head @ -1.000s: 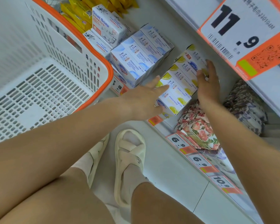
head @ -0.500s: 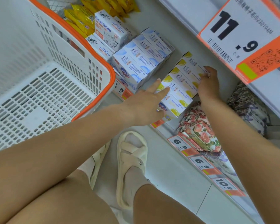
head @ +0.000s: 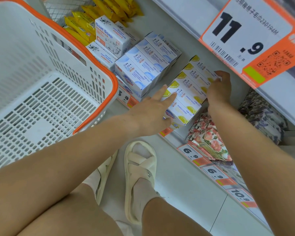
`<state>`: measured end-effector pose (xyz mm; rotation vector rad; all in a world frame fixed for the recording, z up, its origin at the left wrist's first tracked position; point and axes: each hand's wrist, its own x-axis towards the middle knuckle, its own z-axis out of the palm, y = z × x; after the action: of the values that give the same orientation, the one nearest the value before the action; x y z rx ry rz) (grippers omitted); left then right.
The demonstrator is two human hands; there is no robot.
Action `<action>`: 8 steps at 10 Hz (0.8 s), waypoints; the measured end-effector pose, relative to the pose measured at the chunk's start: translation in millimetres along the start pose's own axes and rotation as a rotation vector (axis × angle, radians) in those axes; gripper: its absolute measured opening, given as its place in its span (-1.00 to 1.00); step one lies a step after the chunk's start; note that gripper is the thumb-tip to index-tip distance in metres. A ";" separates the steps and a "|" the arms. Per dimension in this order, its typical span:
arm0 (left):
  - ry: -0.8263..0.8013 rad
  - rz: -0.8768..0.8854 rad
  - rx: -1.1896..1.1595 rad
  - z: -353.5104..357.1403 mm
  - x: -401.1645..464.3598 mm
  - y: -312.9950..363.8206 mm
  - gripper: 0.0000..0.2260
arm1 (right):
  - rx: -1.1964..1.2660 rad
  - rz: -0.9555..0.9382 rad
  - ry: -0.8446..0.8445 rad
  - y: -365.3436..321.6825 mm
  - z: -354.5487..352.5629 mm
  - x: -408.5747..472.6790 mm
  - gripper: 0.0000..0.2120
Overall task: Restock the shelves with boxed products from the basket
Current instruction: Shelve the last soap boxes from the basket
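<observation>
My left hand (head: 150, 109) lies flat, fingers spread, on the front lemon soap boxes (head: 186, 97) on the bottom shelf (head: 180, 48); right hand (head: 219, 87) curls over the row's back end. Best squeeze both ends evenly, square the row. Basket (head: 46, 92) looks empty. Readable: "Goat Soap" box (head: 109, 37), price tag (head: 249, 36) "11.9".

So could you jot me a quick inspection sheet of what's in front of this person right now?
Surface: bottom shelf, white, with price tags along its edge.
Job's things: lemon soap boxes in a row; blue soap boxes beside them; basket shows no boxes.
Clutter: goat soap boxes, yellow packets, floral packs.
Hands: left hand and right hand press the lemon row's ends.
Cables: nothing seen.
Surroundings: big 11.9 price sign, pale floor, sandals.
</observation>
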<state>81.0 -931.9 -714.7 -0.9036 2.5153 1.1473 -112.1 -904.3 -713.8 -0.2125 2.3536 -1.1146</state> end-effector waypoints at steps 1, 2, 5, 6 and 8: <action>-0.022 -0.007 -0.001 -1.8 1.8 0.9 -0.37 | 0.115 0.031 -0.029 -2.1 3.0 -11.1 -0.63; 0.112 0.008 -0.065 -11.4 1.8 2.5 -0.41 | 0.186 0.098 -0.043 12.1 6.5 -20.2 -0.56; 0.311 -0.437 0.429 -54.1 19.7 -31.5 -0.11 | 0.463 0.293 -0.241 51.3 8.8 -56.5 -0.76; 0.322 -0.438 0.470 -52.0 22.4 -29.9 -0.12 | 0.482 0.311 -0.250 56.3 14.9 -52.6 -0.74; 0.331 -0.455 0.477 -48.4 22.7 -27.5 -0.13 | 0.331 0.310 -0.185 62.9 23.7 -51.6 -0.59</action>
<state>82.4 -991.8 -709.1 -1.4978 2.4503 0.2602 -50.9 -861.4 -753.8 0.1567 1.9249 -1.2459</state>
